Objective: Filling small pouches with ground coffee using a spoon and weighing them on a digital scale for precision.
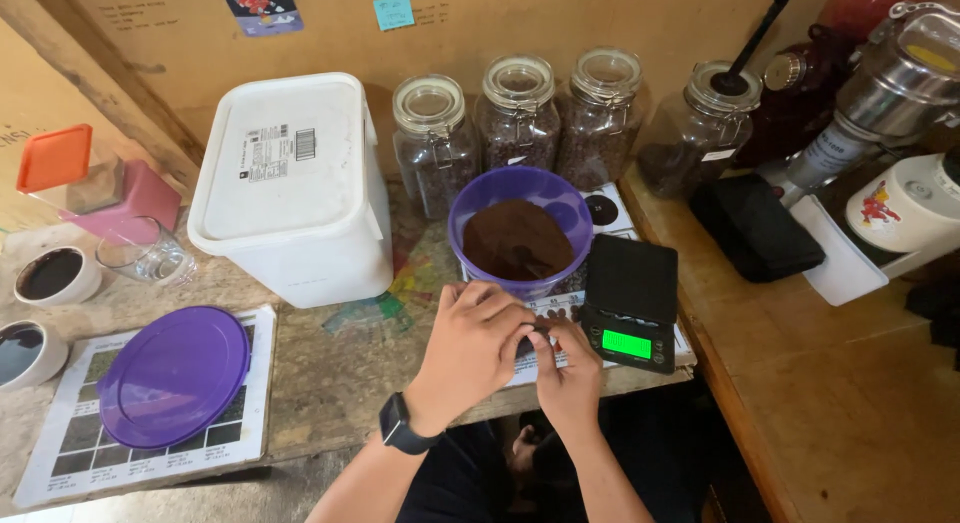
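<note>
Hands meet at desk front edge: left hand (470,338) and right hand (568,368) fingers pinched around small dark item, unidentifiable. Purple bowl (475,218) of brown grounds just behind; scale (630,301) beside.

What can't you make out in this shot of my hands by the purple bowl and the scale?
- Small dark thing pinched between left hand and right hand: head view, fingers cover it.
- Scale display: too small to tell.
- Grinder: cut off by the top right edge.
- Purple bowl base: hidden behind the hands.
</note>
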